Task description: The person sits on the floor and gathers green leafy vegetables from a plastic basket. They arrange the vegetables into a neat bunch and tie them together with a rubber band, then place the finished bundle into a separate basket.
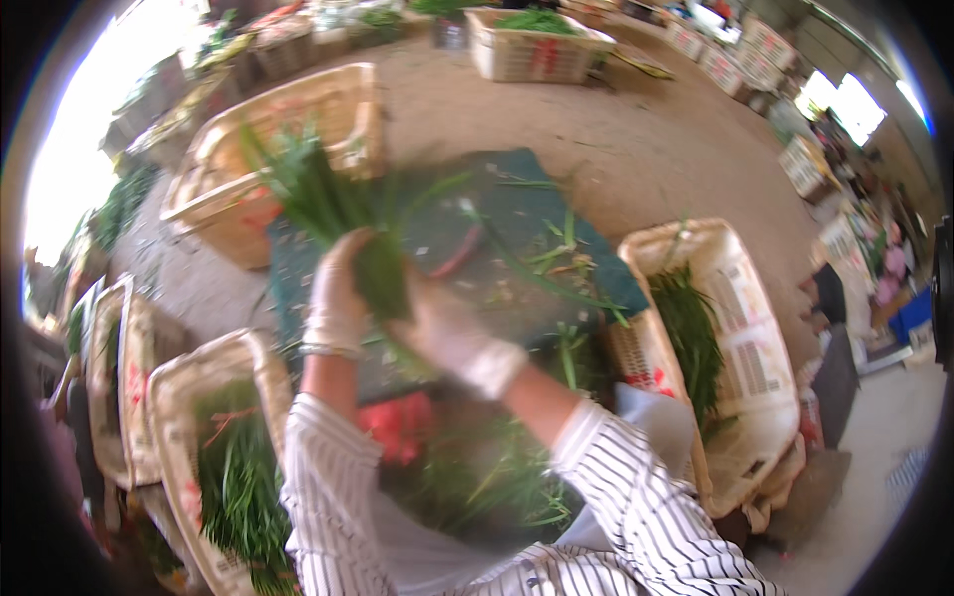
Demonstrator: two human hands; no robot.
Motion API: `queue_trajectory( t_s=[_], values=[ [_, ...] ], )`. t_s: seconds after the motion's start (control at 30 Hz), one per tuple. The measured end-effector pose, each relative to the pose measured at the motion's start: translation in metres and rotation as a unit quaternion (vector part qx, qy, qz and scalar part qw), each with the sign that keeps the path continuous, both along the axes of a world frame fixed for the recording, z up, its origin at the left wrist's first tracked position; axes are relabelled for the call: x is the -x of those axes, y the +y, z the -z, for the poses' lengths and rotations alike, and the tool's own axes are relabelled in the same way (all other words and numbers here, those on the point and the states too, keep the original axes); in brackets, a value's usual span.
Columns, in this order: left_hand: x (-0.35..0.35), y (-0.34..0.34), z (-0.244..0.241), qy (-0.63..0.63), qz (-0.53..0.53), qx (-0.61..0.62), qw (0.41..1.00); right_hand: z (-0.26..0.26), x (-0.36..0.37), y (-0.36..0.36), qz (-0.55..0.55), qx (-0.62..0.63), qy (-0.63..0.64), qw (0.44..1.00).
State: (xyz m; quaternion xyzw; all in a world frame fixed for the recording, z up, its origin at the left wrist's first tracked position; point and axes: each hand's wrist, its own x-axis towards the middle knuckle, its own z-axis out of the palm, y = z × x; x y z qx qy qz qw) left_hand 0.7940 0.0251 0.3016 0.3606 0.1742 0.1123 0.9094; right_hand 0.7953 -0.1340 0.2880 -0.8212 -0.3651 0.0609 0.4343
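Note:
A bunch of long green leafy stalks (320, 194), blurred by motion, is gripped in my gloved left hand (339, 290), its leaves fanning out to the upper left. My gloved right hand (455, 328) is at the lower end of the bunch; blur hides its fingers, so I cannot tell whether they close on it. Both hands are above a low surface with a dark green cover (507, 167), where loose stalks (570, 253) and trimmings are scattered. A red, curved strip (458, 252) lies on the cover near my right hand.
Plastic crates surround me: one at upper left (216, 190), one with greens at lower left (168, 439), one with greens at right (775, 372), and one heaped with greens (522, 67) farther off. Cut leaves (484, 477) lie below my arms. Other people are in the right background.

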Motion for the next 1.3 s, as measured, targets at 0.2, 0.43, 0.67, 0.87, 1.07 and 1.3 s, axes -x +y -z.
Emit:
queue_trajectory(
  t_s=[0.2,0.43,0.67,0.87,1.07,1.3],
  values=[
    [-0.052,0.035,0.189,0.146,-0.211,-0.539,0.803,0.127,-0.031,0.048,0.081,0.211,-0.044,0.973],
    [-0.051,0.042,0.187,0.194,-0.154,-0.603,0.758,0.090,-0.033,-0.015,-0.005,0.083,0.044,0.996],
    [0.039,0.043,0.149,0.090,-0.251,-0.443,0.856,0.000,-0.010,-0.423,0.259,-0.049,0.054,0.963],
    [0.098,-0.078,0.120,0.080,-0.256,-0.554,0.788,0.128,0.107,-0.670,0.486,0.213,0.260,0.807],
    [0.120,-0.157,0.123,0.063,-0.127,-0.690,0.710,0.252,0.154,-0.623,0.376,0.434,0.394,0.718],
    [0.125,-0.167,0.127,0.073,-0.048,-0.675,0.732,0.323,0.170,-0.619,0.437,0.420,0.439,0.664]
  ],
)
